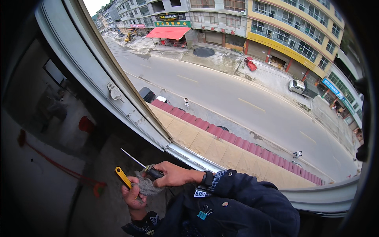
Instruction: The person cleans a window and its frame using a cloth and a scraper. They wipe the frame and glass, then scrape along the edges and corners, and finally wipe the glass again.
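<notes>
Head view: screwdriver (155,173) clamped in the right fingers (162,181), yellow-handled tool (122,177) and grey wad (151,187) at the left fingers (130,192).
The right fingers wrap the screwdriver's black handle, its metal shaft (133,158) jutting beyond them up and leftward; it looks stiff and fairly light, best held by that handle. The yellow-handled tool, probably rigid, sticks up from the left fingers, which close on it. Between both sets of fingers, the grey wad seems soft and light, suiting a gentle pinch at its sides.

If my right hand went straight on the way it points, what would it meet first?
Probably the grey fuzzy wad, then your left hand, though depth is unclear.
</notes>
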### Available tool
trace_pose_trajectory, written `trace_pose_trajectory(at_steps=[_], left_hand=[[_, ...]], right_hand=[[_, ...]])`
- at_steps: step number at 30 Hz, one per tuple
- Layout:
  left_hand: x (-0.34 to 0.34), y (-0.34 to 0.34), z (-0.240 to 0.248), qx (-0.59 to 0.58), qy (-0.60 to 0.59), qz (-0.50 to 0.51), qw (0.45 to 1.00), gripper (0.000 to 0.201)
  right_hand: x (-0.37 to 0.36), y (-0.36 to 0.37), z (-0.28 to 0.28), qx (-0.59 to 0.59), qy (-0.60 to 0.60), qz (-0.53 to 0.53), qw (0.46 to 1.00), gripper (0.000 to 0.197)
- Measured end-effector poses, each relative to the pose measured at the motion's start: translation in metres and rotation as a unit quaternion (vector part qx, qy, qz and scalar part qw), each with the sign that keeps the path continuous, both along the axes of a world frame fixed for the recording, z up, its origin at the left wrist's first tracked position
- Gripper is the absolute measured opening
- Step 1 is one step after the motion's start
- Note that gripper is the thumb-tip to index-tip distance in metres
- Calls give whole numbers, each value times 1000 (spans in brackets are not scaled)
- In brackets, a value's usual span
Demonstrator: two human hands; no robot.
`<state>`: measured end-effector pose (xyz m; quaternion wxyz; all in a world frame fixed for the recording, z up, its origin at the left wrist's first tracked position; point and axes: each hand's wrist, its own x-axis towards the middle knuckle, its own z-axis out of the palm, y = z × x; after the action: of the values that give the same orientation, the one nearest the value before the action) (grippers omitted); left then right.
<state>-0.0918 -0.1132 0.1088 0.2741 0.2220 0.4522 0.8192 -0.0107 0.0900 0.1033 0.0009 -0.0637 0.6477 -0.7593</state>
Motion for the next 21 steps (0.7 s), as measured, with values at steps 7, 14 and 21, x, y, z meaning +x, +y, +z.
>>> trace_pose_trajectory(at_steps=[7, 14, 21], left_hand=[[7, 9, 9, -38, 39, 3, 998, 25], [7, 5, 4, -59, 40, 15, 997, 25], [13, -1, -13, -61, -10, 57, 996, 32]], right_hand=[[-3, -1, -11, -1, 16, -30, 999, 21], [-2, 6, 1, -37, -11, -61, 997, 19], [-5, 0, 8, -87, -9, -75, 993, 18]])
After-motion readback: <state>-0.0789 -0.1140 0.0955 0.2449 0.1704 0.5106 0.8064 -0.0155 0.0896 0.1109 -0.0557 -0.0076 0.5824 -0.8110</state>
